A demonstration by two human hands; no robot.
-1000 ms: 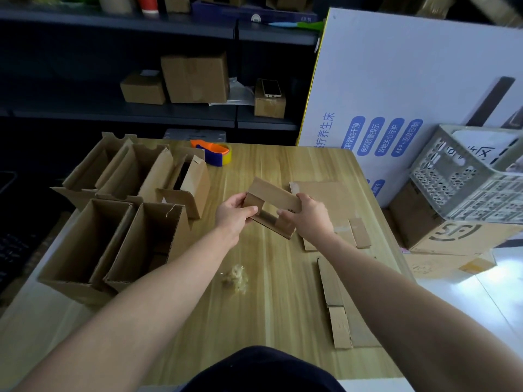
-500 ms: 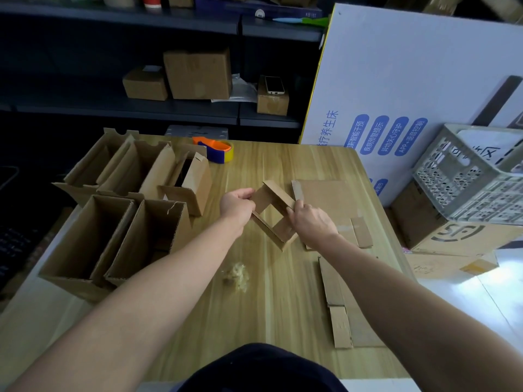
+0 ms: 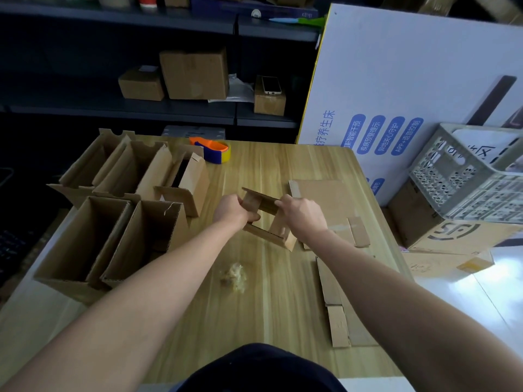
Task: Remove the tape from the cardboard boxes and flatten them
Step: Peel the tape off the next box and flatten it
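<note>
A small brown cardboard box point(image 3: 261, 232), opened into a hollow sleeve, stands on the wooden table point(image 3: 271, 301) at its middle. My left hand point(image 3: 233, 212) grips its left wall, thumb curled under the edge. My right hand point(image 3: 302, 215) holds its upper right side. Several open cardboard boxes point(image 3: 121, 210) stand in a cluster on the table's left. Flattened cardboard pieces point(image 3: 325, 202) lie to the right, and another flat piece point(image 3: 338, 312) sits nearer me. A crumpled wad of removed tape point(image 3: 233, 275) lies in front of the box.
An orange and blue tape dispenser point(image 3: 212, 149) sits at the table's far side. A white printed board point(image 3: 396, 94) leans on the right. A grey plastic crate point(image 3: 469, 176) rests on floor boxes at right. Dark shelves point(image 3: 169, 108) behind hold closed boxes and a phone.
The small box has turned in my hands from a slanted, half-collapsed shape to an upright open sleeve. Both hands shifted slightly toward me with it.
</note>
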